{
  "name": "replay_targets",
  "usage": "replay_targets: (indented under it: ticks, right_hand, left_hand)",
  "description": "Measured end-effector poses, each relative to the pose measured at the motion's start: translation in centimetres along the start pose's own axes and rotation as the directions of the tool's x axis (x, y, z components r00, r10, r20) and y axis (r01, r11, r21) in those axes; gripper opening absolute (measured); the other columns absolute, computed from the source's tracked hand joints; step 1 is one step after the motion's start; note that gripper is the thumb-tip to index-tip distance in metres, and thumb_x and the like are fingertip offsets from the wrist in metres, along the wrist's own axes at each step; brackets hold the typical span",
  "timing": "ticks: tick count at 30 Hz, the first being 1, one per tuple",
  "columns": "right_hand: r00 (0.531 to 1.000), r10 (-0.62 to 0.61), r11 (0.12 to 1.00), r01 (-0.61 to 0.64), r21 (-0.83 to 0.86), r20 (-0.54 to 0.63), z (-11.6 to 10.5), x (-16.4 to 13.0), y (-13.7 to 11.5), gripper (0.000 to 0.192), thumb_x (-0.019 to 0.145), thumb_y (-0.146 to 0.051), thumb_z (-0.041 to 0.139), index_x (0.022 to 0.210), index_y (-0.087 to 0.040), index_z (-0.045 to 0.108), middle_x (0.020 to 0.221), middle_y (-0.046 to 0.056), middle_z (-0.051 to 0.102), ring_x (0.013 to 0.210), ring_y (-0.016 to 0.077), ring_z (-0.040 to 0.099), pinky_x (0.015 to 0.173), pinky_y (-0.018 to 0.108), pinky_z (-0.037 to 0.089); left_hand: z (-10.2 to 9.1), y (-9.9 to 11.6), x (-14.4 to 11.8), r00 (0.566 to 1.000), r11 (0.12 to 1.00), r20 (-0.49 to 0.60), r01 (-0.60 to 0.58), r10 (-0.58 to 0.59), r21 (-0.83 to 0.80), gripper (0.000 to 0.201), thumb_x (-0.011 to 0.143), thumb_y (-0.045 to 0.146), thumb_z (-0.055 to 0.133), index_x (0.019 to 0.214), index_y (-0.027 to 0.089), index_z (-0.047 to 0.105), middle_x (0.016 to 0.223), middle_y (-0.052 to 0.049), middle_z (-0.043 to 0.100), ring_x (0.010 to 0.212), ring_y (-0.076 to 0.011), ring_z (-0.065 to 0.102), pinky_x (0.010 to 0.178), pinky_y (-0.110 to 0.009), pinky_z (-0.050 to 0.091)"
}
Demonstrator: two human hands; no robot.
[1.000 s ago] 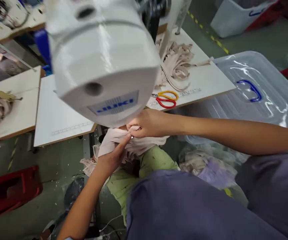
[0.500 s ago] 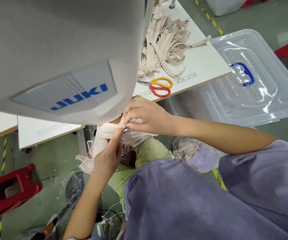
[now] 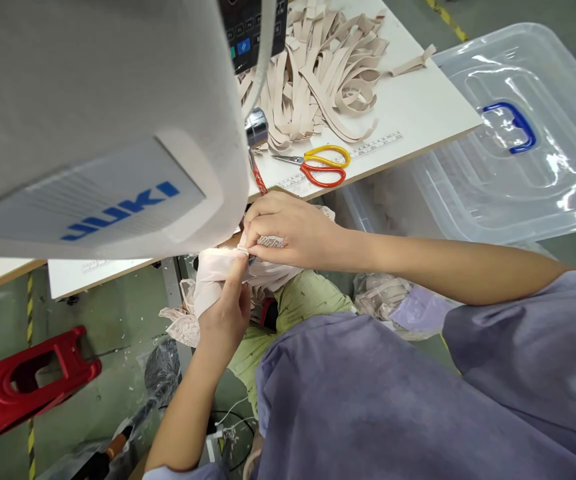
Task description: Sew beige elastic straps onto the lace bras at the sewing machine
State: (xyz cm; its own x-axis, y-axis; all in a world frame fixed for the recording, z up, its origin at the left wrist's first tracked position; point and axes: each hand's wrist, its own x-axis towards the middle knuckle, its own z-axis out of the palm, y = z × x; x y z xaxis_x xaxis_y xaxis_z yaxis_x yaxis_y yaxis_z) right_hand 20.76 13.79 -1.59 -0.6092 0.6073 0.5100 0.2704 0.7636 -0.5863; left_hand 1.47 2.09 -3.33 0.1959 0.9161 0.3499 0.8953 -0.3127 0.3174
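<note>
A pale pink garment with lace (image 3: 213,267) lies in front of the sewing machine (image 3: 208,180), under its head. My left hand (image 3: 227,303) is closed on its fabric, the index finger pressed at the edge by the machine. Just to the right, my right hand (image 3: 293,230) pinches the same fabric, and lace shows between its fingers. The two hands' fingertips nearly meet. The needle and presser foot are hidden behind the machine head.
On the white table (image 3: 433,110) lie a pile of beige fabric strips (image 3: 318,73) and scissors (image 3: 325,167) with red and yellow handles. A clear plastic lid (image 3: 518,173) with a blue handle is at the right. A red stool (image 3: 33,387) stands at lower left.
My view has shifted, so the machine head sits further left and its control panel shows. Both hands stay at the same place on the garment, nearly unmoved.
</note>
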Motion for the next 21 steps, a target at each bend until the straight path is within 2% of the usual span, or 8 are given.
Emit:
replay_targets:
  ticks: [5,8,10,12,14,17,19,21]
  right_hand:
    - [0.974,-0.217,0.975,0.214,-0.058,-0.059,0.8,-1.4,0.3,0.019,0.099,-0.017,0.051,0.109,-0.02,0.067,0.109,0.007,0.072,0.108,0.0194,0.065,0.092,0.037,0.052]
    - [0.957,-0.286,0.952,0.277,-0.128,-0.055,0.7,-1.5,0.7,0.019,0.096,-0.014,0.053,0.107,-0.023,0.067,0.111,0.003,0.073,0.111,0.0196,0.065,0.094,0.038,0.053]
    - [0.957,-0.288,0.944,0.278,-0.179,-0.036,0.4,-1.1,0.8,0.018,0.095,-0.014,0.055,0.104,-0.024,0.068,0.109,0.001,0.074,0.111,0.0209,0.064,0.095,0.04,0.052]
    - [0.963,-0.268,0.943,0.259,-0.212,-0.018,0.3,-0.6,0.6,0.019,0.094,-0.013,0.055,0.099,-0.024,0.069,0.105,0.001,0.075,0.109,0.0218,0.063,0.096,0.041,0.05]
    - [0.97,-0.244,0.947,0.236,-0.218,-0.01,0.3,-0.3,0.2,0.019,0.093,-0.012,0.054,0.095,-0.024,0.069,0.102,0.001,0.074,0.109,0.0224,0.06,0.098,0.042,0.048]
    - [0.984,-0.17,0.974,0.161,-0.158,-0.044,0.5,-0.6,-0.5,0.02,0.091,-0.01,0.054,0.091,-0.022,0.069,0.101,0.004,0.072,0.104,0.0224,0.059,0.097,0.043,0.046]
    - [0.996,-0.05,0.999,0.049,-0.018,-0.079,0.7,-1.2,-0.6,0.018,0.092,-0.013,0.055,0.093,-0.022,0.07,0.099,0.005,0.068,0.097,0.0208,0.059,0.09,0.041,0.047]
    - [0.982,0.173,0.957,-0.151,0.248,-0.072,1.1,-1.8,-0.3,0.017,0.095,-0.021,0.055,0.107,-0.023,0.068,0.091,0.003,0.063,0.082,0.0162,0.058,0.076,0.033,0.048]
  left_hand:
    - [-0.7,0.0,-0.4,0.995,0.998,0.074,0.065,-0.066,0.026,0.049,0.095,0.017,0.051,0.143,0.025,0.055,0.105,-0.007,0.075,0.067,-0.0125,0.063,0.059,-0.019,0.049]
    - [-1.7,-1.0,-0.3,0.992,0.999,0.124,0.024,-0.019,-0.04,0.047,0.097,0.017,0.048,0.142,0.025,0.055,0.113,-0.008,0.073,0.069,-0.0117,0.064,0.065,-0.019,0.05]
    - [-2.7,-1.9,0.0,0.977,0.997,0.207,-0.027,0.043,-0.079,0.047,0.098,0.017,0.046,0.142,0.026,0.056,0.111,-0.008,0.073,0.074,-0.0129,0.065,0.067,-0.02,0.05]
    - [-3.6,-2.7,0.5,0.95,0.997,0.305,-0.053,0.066,-0.05,0.047,0.098,0.018,0.044,0.142,0.028,0.057,0.099,-0.005,0.073,0.069,-0.0127,0.062,0.061,-0.019,0.047]
    - [-4.1,-3.0,0.9,0.931,0.998,0.363,-0.059,0.043,0.032,0.047,0.098,0.019,0.044,0.141,0.031,0.059,0.082,-0.001,0.07,0.055,-0.0111,0.053,0.051,-0.018,0.041]
    - [-4.1,-2.6,1.0,0.937,0.99,0.348,-0.05,0.001,0.132,0.048,0.097,0.02,0.046,0.142,0.033,0.058,0.083,0.0,0.07,0.052,-0.0115,0.049,0.046,-0.02,0.037]
    - [-3.8,-1.9,0.9,0.952,0.988,0.305,-0.044,-0.004,0.148,0.05,0.096,0.019,0.048,0.143,0.035,0.055,0.098,-0.002,0.072,0.061,-0.0126,0.056,0.05,-0.02,0.04]
    - [-3.5,-1.1,0.6,0.964,0.986,0.265,-0.026,-0.019,0.164,0.052,0.095,0.019,0.049,0.145,0.036,0.053,0.101,-0.002,0.073,0.064,-0.0126,0.058,0.053,-0.02,0.04]
